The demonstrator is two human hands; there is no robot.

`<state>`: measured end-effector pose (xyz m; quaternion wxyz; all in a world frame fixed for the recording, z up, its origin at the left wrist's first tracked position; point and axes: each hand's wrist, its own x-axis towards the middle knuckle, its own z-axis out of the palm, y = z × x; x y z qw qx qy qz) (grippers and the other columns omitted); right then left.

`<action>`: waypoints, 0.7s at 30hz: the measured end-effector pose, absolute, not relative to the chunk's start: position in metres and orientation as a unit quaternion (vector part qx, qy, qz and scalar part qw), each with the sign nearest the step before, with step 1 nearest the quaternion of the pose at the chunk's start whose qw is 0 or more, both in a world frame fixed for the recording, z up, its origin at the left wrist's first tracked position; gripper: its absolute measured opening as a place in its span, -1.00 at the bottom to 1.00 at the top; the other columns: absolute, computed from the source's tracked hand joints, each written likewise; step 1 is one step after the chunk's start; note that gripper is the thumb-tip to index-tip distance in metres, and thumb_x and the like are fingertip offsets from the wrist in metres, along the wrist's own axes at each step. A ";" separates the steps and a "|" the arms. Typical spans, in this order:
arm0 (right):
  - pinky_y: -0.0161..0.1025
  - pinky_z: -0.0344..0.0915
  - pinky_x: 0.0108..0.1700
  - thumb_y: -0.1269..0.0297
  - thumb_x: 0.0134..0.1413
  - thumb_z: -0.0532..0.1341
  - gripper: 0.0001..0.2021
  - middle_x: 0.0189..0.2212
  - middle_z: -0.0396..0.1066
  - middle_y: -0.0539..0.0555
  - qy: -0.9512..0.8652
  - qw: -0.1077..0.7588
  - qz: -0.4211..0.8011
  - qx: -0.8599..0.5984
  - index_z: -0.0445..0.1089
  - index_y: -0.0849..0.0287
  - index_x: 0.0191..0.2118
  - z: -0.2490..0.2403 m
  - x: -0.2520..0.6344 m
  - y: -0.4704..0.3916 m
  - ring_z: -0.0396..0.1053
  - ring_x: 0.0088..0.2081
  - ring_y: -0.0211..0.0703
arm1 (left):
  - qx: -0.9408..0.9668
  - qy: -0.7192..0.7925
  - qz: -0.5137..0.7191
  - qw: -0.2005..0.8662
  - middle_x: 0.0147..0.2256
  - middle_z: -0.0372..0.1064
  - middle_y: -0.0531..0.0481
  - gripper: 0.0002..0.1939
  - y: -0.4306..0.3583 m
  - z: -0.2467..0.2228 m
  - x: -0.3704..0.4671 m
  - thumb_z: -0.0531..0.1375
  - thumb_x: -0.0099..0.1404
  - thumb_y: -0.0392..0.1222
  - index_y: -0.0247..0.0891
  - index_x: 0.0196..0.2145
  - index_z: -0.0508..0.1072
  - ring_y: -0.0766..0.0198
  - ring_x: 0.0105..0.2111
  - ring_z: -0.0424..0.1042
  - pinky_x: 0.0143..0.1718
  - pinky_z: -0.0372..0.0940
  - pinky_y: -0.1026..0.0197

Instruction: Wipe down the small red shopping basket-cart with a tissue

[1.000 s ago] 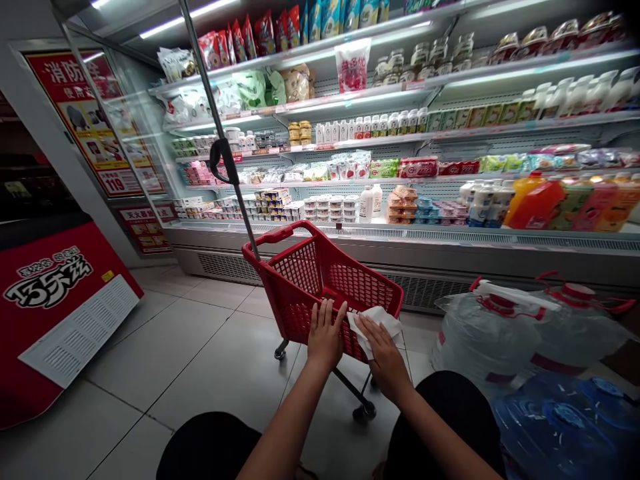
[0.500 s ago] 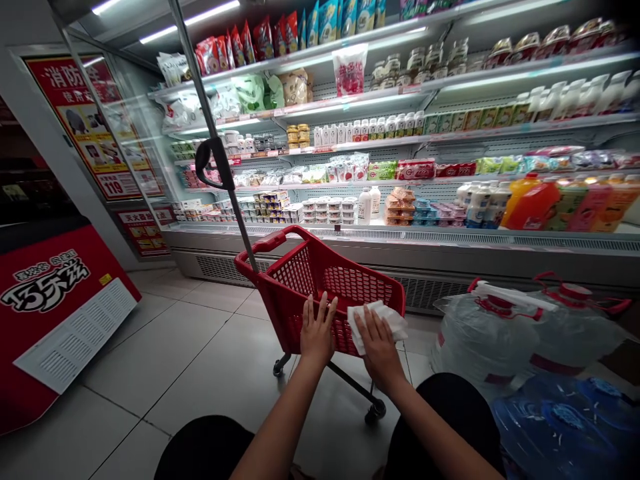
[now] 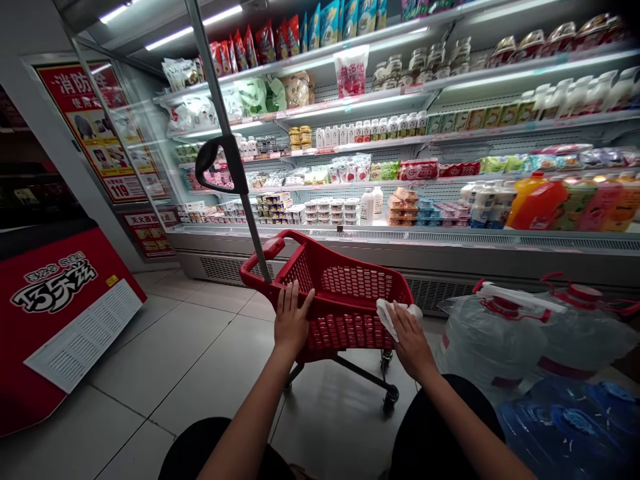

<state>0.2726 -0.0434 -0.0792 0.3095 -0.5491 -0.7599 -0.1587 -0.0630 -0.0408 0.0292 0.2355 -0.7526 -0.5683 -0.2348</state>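
A red plastic shopping cart on dark wheeled legs stands in front of me, with a grey pole bearing a black handle at its left end. Fingers spread, my left hand lies against the near side of the basket, towards its left end. My right hand presses a white cloth against the near right corner of the basket, its fingers stretched over the cloth. Nothing shows inside the visible part of the basket.
Behind the cart runs a chilled display stocked with bottles, cups and pouches. Large water bottles stand at the right, blue ones nearer. A red freezer is at the left. My knees flank the cart.
My left hand has moved left along the cart's near side. My right hand and the cloth have shifted right to its corner. The cart has turned slightly.
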 end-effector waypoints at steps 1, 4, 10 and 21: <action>0.20 0.04 0.40 0.38 0.36 -0.03 -0.22 0.54 -0.27 0.08 -0.747 0.317 -0.162 -0.561 -0.48 0.02 0.53 -0.080 0.268 -0.039 -0.02 0.45 0.18 | -0.750 -0.571 -0.241 0.231 0.50 -0.20 -0.05 -0.12 -0.041 0.028 -0.057 0.23 0.16 -0.40 -0.04 0.41 0.20 -0.16 0.48 -0.17 0.48 -0.21 -0.26; 0.22 0.03 0.40 0.38 0.33 0.01 -0.17 0.53 -0.24 0.13 -0.749 0.315 -0.173 -0.557 -0.53 0.07 0.53 -0.071 0.232 -0.029 -0.01 0.44 0.21 | -0.740 -0.582 -0.259 0.217 0.47 -0.06 -0.10 -0.15 -0.045 0.021 -0.034 0.26 0.15 -0.35 -0.11 0.40 0.23 -0.23 0.47 -0.15 0.47 -0.18 -0.28; 0.16 -0.01 0.43 0.50 0.17 0.04 -0.08 0.53 -0.23 0.11 -0.808 0.316 -0.147 -0.476 -0.47 0.11 0.53 -0.042 0.146 -0.030 -0.11 0.47 0.14 | -0.765 -0.556 -0.233 0.226 0.45 0.02 -0.04 -0.16 -0.054 0.023 -0.031 0.17 0.26 -0.36 -0.09 0.46 0.09 -0.09 0.44 -0.02 0.48 -0.13 -0.16; 0.20 0.03 0.39 0.30 0.37 -0.05 -0.35 0.42 0.15 0.10 -0.742 0.348 -0.115 -0.561 -0.12 0.02 0.52 -0.067 0.208 -0.003 0.07 0.41 0.14 | -0.754 -0.555 -0.258 0.238 0.34 0.24 -0.03 -0.34 -0.060 0.046 -0.062 0.16 0.26 -0.35 -0.07 0.31 0.35 -0.06 0.43 0.01 0.50 -0.25 -0.24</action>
